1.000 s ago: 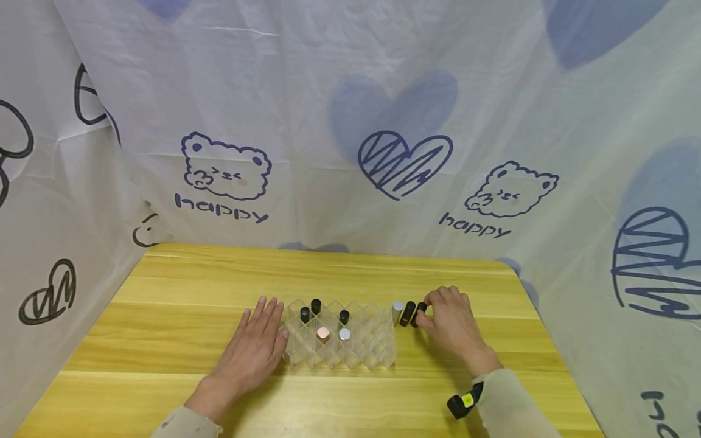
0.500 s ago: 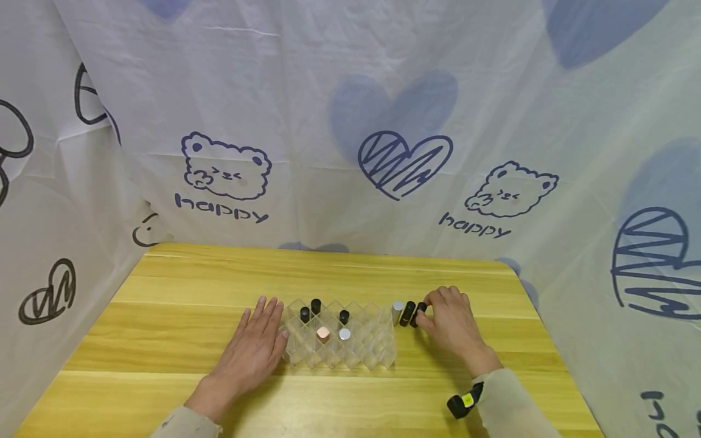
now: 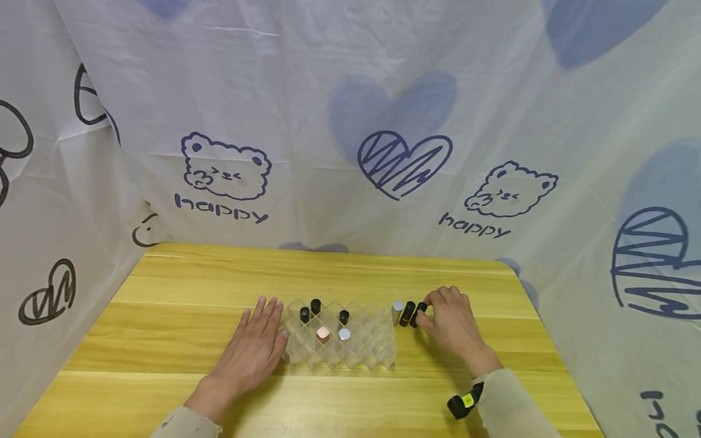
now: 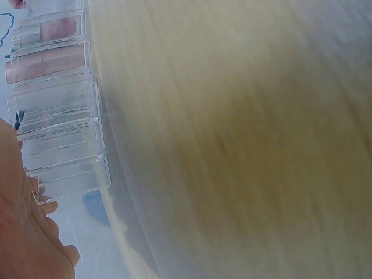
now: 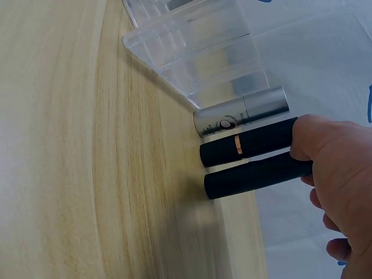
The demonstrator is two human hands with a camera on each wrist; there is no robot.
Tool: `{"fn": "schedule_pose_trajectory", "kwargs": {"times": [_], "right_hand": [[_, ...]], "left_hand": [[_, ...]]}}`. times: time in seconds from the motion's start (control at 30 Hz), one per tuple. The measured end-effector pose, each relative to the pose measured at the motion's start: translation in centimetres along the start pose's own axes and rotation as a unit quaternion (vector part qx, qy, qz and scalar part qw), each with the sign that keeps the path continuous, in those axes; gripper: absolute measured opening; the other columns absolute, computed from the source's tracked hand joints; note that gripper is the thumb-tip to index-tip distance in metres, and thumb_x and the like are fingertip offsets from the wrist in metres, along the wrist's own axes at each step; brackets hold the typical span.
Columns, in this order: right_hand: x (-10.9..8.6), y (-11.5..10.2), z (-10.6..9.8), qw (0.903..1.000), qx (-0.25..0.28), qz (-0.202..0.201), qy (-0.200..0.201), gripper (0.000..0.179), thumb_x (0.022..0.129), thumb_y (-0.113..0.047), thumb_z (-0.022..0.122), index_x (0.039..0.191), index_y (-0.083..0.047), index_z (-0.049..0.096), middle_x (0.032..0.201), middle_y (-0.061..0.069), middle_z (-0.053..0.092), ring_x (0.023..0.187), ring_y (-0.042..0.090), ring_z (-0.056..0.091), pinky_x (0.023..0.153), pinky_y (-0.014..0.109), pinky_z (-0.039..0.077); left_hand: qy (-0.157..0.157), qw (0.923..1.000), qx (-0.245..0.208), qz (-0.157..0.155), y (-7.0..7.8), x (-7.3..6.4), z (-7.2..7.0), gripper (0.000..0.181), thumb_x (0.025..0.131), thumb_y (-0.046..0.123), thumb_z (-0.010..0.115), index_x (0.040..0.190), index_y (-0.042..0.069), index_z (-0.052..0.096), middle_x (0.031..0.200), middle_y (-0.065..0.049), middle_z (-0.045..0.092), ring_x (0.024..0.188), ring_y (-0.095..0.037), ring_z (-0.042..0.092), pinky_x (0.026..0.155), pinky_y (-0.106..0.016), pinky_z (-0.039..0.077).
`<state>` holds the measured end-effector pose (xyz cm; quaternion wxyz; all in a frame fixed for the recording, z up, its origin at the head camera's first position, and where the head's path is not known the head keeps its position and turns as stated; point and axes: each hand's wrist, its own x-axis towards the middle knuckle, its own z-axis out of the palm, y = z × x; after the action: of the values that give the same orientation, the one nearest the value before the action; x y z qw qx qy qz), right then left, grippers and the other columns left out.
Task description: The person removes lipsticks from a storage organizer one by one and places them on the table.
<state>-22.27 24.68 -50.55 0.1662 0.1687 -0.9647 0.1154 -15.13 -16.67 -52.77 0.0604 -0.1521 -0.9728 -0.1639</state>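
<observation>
My left hand [image 3: 252, 350] lies with straight fingers along the left end of a clear lipstick organizer [image 3: 313, 358] with diamond-shaped slots. Several lipsticks stand in it: black ones [image 3: 304, 315], a rose-gold one [image 3: 323, 334] and a silver one [image 3: 344, 334]. Three tubes stand in a row just off its right end: a silver lipstick [image 5: 241, 112], a black lipstick with a gold band [image 5: 250, 141] and a plain black lipstick [image 5: 250, 176]. My right hand [image 3: 451, 319] pinches the upper end of the plain black one, the outermost. Its base stands close over the wood.
The wooden table [image 3: 350, 401] runs out in front of the organizer and to both sides. A white cloth [image 3: 306, 121] printed with bears and hearts hangs behind and beside it. A black wrist strap with a small camera [image 3: 465, 401] sits on the right sleeve.
</observation>
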Motion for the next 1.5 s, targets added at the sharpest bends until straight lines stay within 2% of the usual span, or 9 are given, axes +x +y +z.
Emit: {"fn": "schedule_pose_trajectory", "kwargs": {"times": [0.57, 1.5], "right_hand": [[0.14, -0.13, -0.37, 1.0, 0.004, 0.004, -0.006, 0.022, 0.089, -0.024, 0.079, 0.098, -0.005, 0.072, 0.096, 0.01, 0.069, 0.089, 0.031, 0.056, 0.077, 0.042, 0.044], [0.66, -0.25, -1.0, 1.0, 0.007, 0.002, -0.002, 0.03, 0.094, -0.03, 0.074, 0.109, -0.004, 0.077, 0.107, 0.013, 0.072, 0.098, 0.034, 0.059, 0.087, 0.052, 0.049]], "left_hand": [[0.002, 1.0, 0.003, 0.003, 0.09, -0.02, -0.29, 0.062, 0.115, 0.036, 0.037, 0.163, -0.003, 0.031, 0.171, -0.022, 0.029, 0.161, -0.041, 0.019, 0.131, -0.062, 0.018], [-0.001, 1.0, -0.002, -0.001, 0.08, -0.02, -0.26, 0.063, 0.115, 0.037, 0.037, 0.164, -0.002, 0.03, 0.171, -0.021, 0.028, 0.162, -0.04, 0.018, 0.132, -0.061, 0.016]]}}
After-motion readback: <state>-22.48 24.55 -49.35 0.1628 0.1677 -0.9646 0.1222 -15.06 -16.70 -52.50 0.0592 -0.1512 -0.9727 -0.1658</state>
